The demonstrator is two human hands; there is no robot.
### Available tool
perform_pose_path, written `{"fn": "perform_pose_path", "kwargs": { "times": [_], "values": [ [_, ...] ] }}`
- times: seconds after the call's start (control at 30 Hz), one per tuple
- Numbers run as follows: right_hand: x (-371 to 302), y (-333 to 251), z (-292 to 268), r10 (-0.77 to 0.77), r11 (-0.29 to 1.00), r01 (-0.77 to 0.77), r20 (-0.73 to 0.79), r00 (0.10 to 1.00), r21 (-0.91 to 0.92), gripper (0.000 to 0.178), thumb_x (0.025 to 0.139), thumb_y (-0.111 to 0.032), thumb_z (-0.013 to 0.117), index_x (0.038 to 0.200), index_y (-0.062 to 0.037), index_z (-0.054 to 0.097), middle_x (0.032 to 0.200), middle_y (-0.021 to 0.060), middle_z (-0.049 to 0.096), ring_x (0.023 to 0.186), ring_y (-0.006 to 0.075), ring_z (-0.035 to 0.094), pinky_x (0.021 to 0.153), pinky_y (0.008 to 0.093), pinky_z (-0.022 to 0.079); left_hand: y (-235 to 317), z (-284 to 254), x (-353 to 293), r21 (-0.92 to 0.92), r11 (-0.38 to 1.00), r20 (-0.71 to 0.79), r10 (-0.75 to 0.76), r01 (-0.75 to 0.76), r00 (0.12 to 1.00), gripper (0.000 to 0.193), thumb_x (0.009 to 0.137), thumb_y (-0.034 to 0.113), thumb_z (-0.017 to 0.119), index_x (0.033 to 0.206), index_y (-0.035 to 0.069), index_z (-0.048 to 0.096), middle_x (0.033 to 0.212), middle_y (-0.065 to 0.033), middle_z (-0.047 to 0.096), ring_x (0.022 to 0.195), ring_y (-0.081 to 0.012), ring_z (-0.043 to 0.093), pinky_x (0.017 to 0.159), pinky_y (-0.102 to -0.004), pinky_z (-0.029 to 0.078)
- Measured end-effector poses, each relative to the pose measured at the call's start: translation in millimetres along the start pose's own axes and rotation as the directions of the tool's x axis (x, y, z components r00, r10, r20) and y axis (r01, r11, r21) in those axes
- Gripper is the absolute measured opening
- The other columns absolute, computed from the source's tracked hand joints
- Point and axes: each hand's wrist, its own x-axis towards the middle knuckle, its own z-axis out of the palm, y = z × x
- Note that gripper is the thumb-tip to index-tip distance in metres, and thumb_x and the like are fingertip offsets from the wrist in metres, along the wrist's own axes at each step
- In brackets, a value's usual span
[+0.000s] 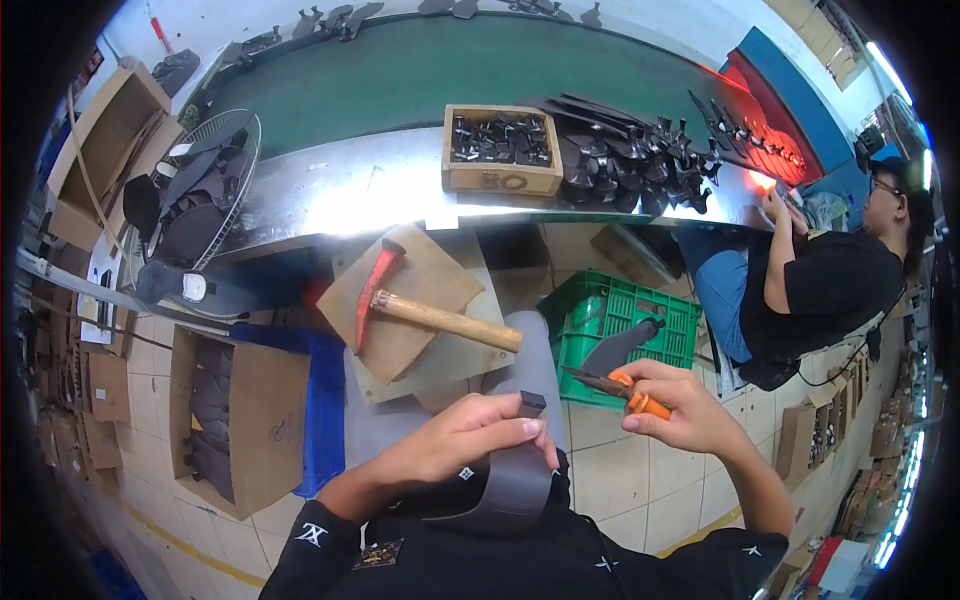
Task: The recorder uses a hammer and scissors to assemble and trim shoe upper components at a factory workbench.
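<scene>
Lying ahead: hammer (430,316) (red-headed) on board (438,268); green crate (680,328) beyond right hand (686,405).

From my post I make out a black top (650,575) with sleeves that end near the elbows. The left sleeve (335,560) carries an angular white mark (312,535), its strokes crossing; the right sleeve (720,565) bears a smaller, star-like white mark (752,550). I count another spiky white mark (605,565) on the body of the top, plus a little diamond-shaped white emblem (466,473). Beside the left sleeve I see a dark patch (378,555) with gold-toned printing. The trousers (533,350) look plain light grey to me.
</scene>
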Motion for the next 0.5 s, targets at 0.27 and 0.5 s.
{"fn": "perform_pose_path", "kwargs": {
  "times": [0.27,0.5],
  "values": [
    [-40.5,136.1,26.7,0.448,0.885,-0.343,-0.372,0.813,0.315,0.021,0.097,-0.019,0.061,0.104,0.0007,0.061,0.099,0.0048,0.053,0.095,0.0136,0.052,0.088,0.0259,0.041,-19.5,-24.0,4.8,-0.082,0.995,0.06,0.059,-0.054,0.996,0.026,0.104,0.024,0.048,0.105,0.0,0.06,0.111,-0.0152,0.069,0.108,-0.0215,0.062,0.1,-0.0354,0.044],
    [-99.8,397.9,107.0,0.528,0.756,-0.644,-0.689,0.497,0.115,0.022,0.082,-0.014,0.067,0.094,0.0039,0.063,0.085,0.0175,0.059,0.071,0.0298,0.057,0.069,0.0417,0.046,30.2,-85.8,-65.6,0.386,0.9,-0.64,0.42,-0.204,0.644,0.03,0.099,0.028,0.06,0.112,0.002,0.069,0.112,-0.0072,0.071,0.099,-0.012,0.065,0.09,-0.0278,0.049]
  ]
}}
